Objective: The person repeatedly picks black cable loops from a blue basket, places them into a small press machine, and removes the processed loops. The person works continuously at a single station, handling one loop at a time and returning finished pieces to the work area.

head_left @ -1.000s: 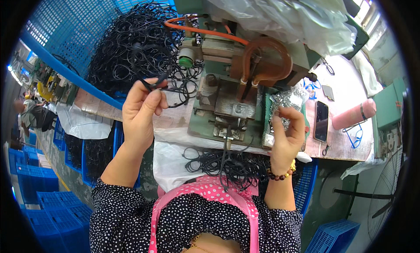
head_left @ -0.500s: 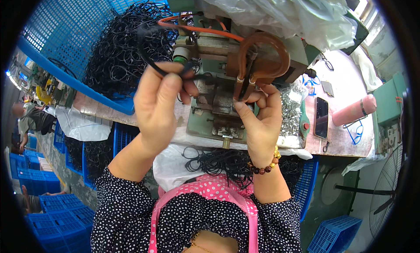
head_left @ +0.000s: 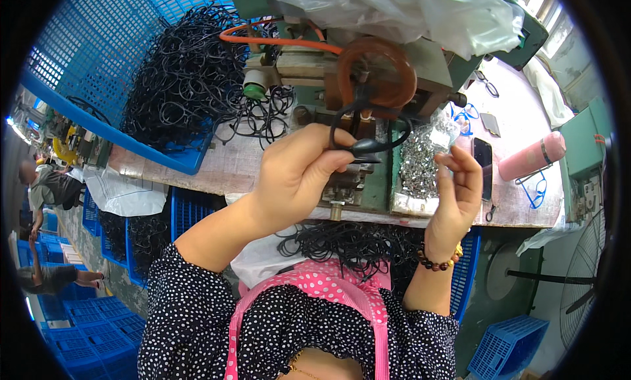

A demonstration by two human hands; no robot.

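Where black frames (head_left: 174, 94) are heaped: blue basket (head_left: 92, 51)
Left hand (head_left: 292, 169): single frame (head_left: 369, 146) pinched
Right hand (head_left: 455, 192): can't be told, tbh
Tray (head_left: 406, 205): shiny bits (head_left: 419, 169)

The press (head_left: 309, 70) stands on the bench (head_left: 227, 164), straight before the worker, a bag (head_left: 394, 12) draped over its top. Left of it I see a crate (head_left: 98, 125) heaped with spectacle frames (head_left: 187, 81), with loose frames (head_left: 259, 120) between crate and press. Rightward — in order — come a tray (head_left: 414, 206) of small parts (head_left: 414, 176), a phone (head_left: 485, 155) and a bottle (head_left: 532, 156). A tangle of frames (head_left: 348, 245) lies between bench and worker; stacked crates (head_left: 92, 327) sit far left, a fan (head_left: 582, 281) far right.
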